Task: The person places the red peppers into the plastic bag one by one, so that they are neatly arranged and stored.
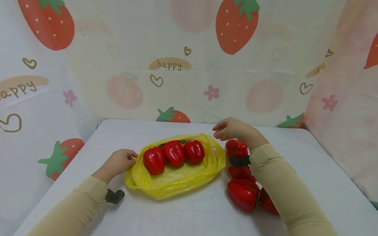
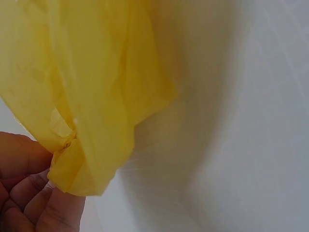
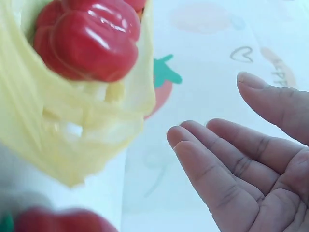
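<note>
A yellow plastic bag (image 1: 177, 188) lies spread open on the table, with three red bell peppers (image 1: 174, 154) in a row inside it. At the bag's left end my left hand (image 1: 118, 162) pinches the plastic between thumb and fingers; the left wrist view shows the gathered yellow edge (image 2: 72, 169) in that grip. My right hand (image 1: 233, 129) hovers past the bag's far right corner, fingers extended and apart from the plastic. In the right wrist view its palm (image 3: 241, 179) faces the camera and holds nothing.
More red bell peppers (image 1: 243, 195) lie right of the bag, partly hidden by my right forearm. Dark wrist-camera mounts show at the left wrist (image 1: 115, 196) and the right wrist (image 1: 240, 161). Strawberry-printed cloth (image 1: 189, 32) walls the white table (image 1: 177, 216) at the back and sides.
</note>
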`<state>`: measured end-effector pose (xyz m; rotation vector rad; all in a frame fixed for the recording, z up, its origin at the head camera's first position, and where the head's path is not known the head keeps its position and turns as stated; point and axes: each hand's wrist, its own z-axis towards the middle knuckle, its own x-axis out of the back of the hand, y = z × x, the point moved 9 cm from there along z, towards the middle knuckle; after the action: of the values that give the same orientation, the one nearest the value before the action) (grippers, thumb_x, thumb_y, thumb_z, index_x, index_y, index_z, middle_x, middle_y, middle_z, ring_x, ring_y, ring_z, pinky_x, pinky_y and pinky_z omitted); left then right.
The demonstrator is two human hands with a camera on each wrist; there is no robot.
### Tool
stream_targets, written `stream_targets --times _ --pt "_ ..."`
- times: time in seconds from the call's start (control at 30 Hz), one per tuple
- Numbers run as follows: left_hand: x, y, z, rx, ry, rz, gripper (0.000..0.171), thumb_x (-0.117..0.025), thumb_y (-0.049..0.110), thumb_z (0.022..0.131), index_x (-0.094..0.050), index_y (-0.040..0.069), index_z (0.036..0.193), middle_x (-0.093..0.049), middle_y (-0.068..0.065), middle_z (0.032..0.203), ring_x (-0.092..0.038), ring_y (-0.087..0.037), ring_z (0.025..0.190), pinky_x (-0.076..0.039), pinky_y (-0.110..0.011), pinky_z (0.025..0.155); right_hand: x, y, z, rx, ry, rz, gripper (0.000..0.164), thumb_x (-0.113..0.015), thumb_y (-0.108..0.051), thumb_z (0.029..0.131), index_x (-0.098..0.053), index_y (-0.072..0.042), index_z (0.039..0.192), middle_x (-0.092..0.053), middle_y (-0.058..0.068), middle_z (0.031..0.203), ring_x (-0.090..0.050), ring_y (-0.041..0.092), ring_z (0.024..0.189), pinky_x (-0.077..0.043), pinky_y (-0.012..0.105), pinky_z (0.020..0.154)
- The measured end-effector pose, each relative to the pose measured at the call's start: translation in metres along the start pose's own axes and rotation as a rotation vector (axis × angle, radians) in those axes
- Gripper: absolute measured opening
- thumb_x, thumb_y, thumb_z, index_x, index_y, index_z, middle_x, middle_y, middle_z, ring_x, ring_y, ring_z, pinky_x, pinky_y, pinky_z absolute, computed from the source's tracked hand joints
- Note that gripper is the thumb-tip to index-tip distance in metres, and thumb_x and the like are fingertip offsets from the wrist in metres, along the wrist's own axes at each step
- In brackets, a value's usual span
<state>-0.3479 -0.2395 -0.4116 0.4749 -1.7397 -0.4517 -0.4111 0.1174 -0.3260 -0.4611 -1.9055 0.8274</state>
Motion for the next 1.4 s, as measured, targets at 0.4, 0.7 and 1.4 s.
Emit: stream_targets --times 0.4,0.7,1.4 --pt "0.001 0.0 -0.003 0.007 -0.003 -0.013 0.025 -0.053 0.011 0.088 -0.061 0.002 0.111 -0.061 -0.012 0.099 -0.055 -0.02 0.08 -0.052 -0.035 0.076 0.04 0.03 -0.028 0.019 0.051 -0.083 0.04 -0.066 -0.027 0.082 -0.057 -0.013 0.119 -0.062 0.007 0.112 -0.059 0.026 0.102 -0.048 0.041 0.088" --pt "0.002 0.0 -0.003 0.007 -0.006 -0.018 0.026 -0.053 0.011 0.088 -0.06 0.002 0.111 -0.06 -0.013 0.1 -0.055 -0.021 0.081 -0.052 -0.037 0.077 0.066 0.06 -0.048 0.025 0.07 -0.027 0.043 -0.063 -0.024 0.085 -0.054 -0.004 0.122 -0.056 0.018 0.12 -0.061 0.024 0.099 -0.048 0.039 0.088" --pt "-0.001 -0.004 0.002 -0.002 0.006 -0.014 0.025 -0.053 0.01 0.088 -0.061 0.002 0.11 -0.061 -0.011 0.097 -0.055 -0.019 0.078 -0.052 -0.034 0.074 0.074 0.13 -0.086 -0.038 0.095 -0.044 0.06 -0.063 -0.035 0.084 -0.047 0.003 0.127 -0.054 0.02 0.121 -0.055 0.032 0.108 -0.047 0.041 0.089"
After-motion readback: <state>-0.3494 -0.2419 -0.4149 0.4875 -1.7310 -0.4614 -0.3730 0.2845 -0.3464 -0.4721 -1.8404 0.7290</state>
